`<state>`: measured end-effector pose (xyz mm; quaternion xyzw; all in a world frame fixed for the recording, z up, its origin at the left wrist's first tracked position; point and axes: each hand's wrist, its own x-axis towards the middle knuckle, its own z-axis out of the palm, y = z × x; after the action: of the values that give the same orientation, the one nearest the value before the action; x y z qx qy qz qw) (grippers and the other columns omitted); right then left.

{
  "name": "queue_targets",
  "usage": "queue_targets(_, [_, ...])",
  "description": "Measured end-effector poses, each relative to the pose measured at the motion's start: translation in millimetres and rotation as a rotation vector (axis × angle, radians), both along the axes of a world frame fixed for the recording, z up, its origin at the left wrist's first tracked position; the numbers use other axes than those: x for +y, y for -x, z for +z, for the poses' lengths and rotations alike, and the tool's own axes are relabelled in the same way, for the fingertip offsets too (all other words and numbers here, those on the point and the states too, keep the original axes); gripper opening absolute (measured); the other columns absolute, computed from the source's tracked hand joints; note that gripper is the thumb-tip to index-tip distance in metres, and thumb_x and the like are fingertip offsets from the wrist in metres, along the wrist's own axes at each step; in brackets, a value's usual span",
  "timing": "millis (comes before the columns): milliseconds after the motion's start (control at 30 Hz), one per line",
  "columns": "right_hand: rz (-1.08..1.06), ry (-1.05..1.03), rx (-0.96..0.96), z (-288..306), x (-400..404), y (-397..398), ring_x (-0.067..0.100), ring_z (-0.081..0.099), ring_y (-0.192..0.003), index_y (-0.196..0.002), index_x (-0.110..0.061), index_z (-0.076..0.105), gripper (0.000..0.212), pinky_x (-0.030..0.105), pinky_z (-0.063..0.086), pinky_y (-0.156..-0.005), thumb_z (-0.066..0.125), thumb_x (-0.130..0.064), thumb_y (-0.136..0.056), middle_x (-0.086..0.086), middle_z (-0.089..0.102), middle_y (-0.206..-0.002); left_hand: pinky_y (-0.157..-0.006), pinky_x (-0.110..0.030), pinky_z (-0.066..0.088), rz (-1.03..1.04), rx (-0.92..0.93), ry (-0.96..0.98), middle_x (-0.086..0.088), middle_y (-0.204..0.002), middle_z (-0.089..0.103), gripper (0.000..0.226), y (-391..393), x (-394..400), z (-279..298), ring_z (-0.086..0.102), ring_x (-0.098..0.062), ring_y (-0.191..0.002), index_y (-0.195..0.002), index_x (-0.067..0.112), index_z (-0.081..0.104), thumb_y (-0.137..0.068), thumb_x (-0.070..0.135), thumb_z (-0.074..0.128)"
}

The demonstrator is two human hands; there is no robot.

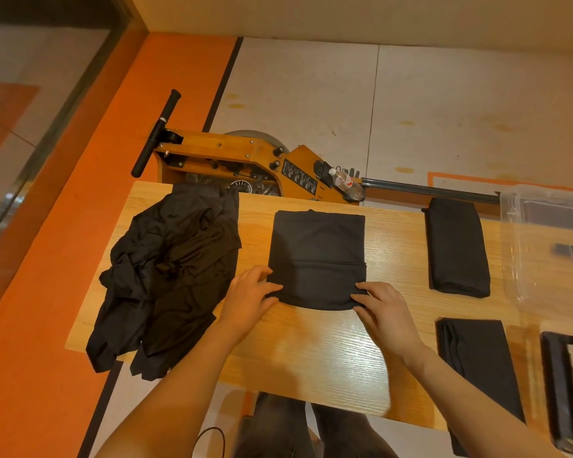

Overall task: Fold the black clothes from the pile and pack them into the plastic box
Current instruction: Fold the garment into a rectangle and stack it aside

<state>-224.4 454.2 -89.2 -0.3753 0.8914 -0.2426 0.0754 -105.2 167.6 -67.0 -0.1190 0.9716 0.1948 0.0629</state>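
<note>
While two bare hands work at the centre of the frame, the left hand point(250, 297) and the right hand point(382, 310) each grip a lower corner of one partly folded black garment point(316, 256), fingers curled over its near edge, the hands set apart at the garment's width. It lies flat as a neat dark rectangle in the middle of the wooden surface point(311, 352), with a horizontal fold line across its lower third and a rounded near edge. Two finished folded black garments lie to the right: one point(457, 247) at right of centre, one point(477, 361) at lower right. One loose pile of crumpled black clothes point(169, 269) sits at left, hanging over the surface's edge. One clear plastic box point(543, 239) stands at the right edge. Above, in the upper middle, one orange wooden machine point(245, 157) holds one plastic bottle point(344, 181).
</note>
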Motion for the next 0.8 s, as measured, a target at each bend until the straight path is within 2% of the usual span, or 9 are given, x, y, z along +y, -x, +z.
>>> queue_targets(100, [-0.049, 0.069, -0.063, 10.5, -5.1, 7.5, 0.019, 0.059, -0.103, -0.103, -0.017, 0.076, 0.020, 0.030, 0.042, -0.090, 0.076, -0.016, -0.084, -0.001, 0.070, -0.108, -0.089, -0.037, 0.048, 0.053, 0.025, -0.084, 0.003, -0.111, 0.058, 0.021, 5.6, -3.1, 4.5, 0.055, -0.017, -0.104, -0.104, 0.022, 0.074, -0.083, 0.025, 0.074])
queue_targets(200, [-0.101, 0.134, -0.178, 20.3, -9.4, 18.3, 0.014, 0.055, -0.105, -0.106, -0.018, 0.075, 0.020, 0.029, 0.040, -0.093, 0.073, -0.015, -0.086, -0.004, 0.069, -0.107, -0.092, -0.024, 0.042, 0.152, -0.003, -0.246, 0.007, -0.113, 0.057, 0.021, 15.2, -9.2, 11.9, 0.049, -0.006, -0.106, -0.107, 0.020, 0.073, -0.087, 0.023, 0.069])
queue_targets(300, [-0.194, 0.172, -0.351, 30.9, -19.3, 28.8, 0.009, 0.056, -0.106, -0.112, -0.019, 0.071, 0.022, 0.026, 0.044, -0.095, 0.067, -0.016, -0.091, -0.007, 0.067, -0.110, -0.097, -0.025, 0.040, 0.224, -0.010, -0.376, 0.007, -0.118, 0.061, 0.022, 29.5, -13.9, 21.2, 0.051, -0.007, -0.111, -0.111, 0.020, 0.071, -0.089, 0.018, 0.066])
queue_targets(433, [-0.357, 0.296, -0.634, 41.7, -37.5, 41.7, 0.006, 0.061, -0.100, -0.114, -0.022, 0.062, 0.022, 0.022, 0.054, -0.085, 0.061, -0.012, -0.094, -0.012, 0.063, -0.108, -0.077, -0.012, 0.040, 0.416, -0.015, -0.566, 0.013, -0.106, 0.058, 0.022, 46.5, -13.5, 29.4, 0.052, -0.002, -0.098, -0.114, 0.019, 0.067, -0.092, 0.014, 0.061])
queue_targets(533, [-0.452, 0.341, -0.688, 40.3, -45.9, 49.0, 0.011, 0.063, -0.093, -0.106, -0.019, 0.053, 0.016, 0.020, 0.057, -0.073, 0.062, -0.011, -0.094, -0.005, 0.063, -0.103, -0.072, -0.018, 0.044, 0.508, 0.017, -0.670, 0.005, -0.094, 0.061, 0.015, 54.5, -14.9, 26.5, 0.058, -0.008, -0.089, -0.104, 0.019, 0.058, -0.091, 0.011, 0.061])
queue_targets(600, [-0.482, 0.346, -0.667, 37.2, -48.5, 52.1, 0.014, 0.063, -0.088, -0.096, -0.012, 0.054, 0.008, 0.017, 0.054, -0.067, 0.062, -0.011, -0.094, -0.001, 0.063, -0.095, -0.067, -0.021, 0.042, 0.536, 0.008, -0.694, 0.004, -0.081, 0.056, 0.016, 58.0, -14.9, 25.6, 0.055, -0.010, -0.077, -0.090, 0.020, 0.050, -0.092, 0.007, 0.059])
queue_targets(633, [-0.482, 0.352, -0.657, 34.8, -48.7, 53.3, 0.015, 0.063, -0.087, -0.091, -0.009, 0.056, 0.007, 0.017, 0.053, -0.066, 0.063, -0.011, -0.094, 0.001, 0.063, -0.092, -0.066, -0.021, 0.041, 0.538, -0.001, -0.700, 0.002, -0.081, 0.055, 0.020, 59.0, -14.7, 25.0, 0.055, -0.012, -0.078, -0.085, 0.020, 0.048, -0.092, 0.004, 0.057])
queue_targets(733, [-0.476, 0.369, -0.673, 30.7, -49.0, 55.1, 0.015, 0.063, -0.089, -0.086, -0.008, 0.059, 0.008, 0.015, 0.053, -0.066, 0.064, -0.009, -0.092, 0.002, 0.064, -0.090, -0.081, -0.024, 0.042, 0.509, -0.029, -0.717, -0.008, -0.099, 0.062, 0.027, 59.9, -16.8, 22.9, 0.057, -0.018, -0.099, -0.075, 0.020, 0.055, -0.092, -0.001, 0.052])
queue_targets(800, [-0.483, 0.361, -0.687, 29.1, -48.0, 55.4, 0.014, 0.063, -0.090, -0.089, -0.012, 0.062, 0.006, 0.017, 0.054, -0.067, 0.068, -0.011, -0.090, 0.002, 0.065, -0.092, -0.088, -0.022, 0.040, 0.489, -0.066, -0.731, -0.004, -0.104, 0.065, 0.032, 58.9, -17.9, 23.5, 0.056, -0.010, -0.101, -0.075, 0.023, 0.065, -0.092, -0.001, 0.053])
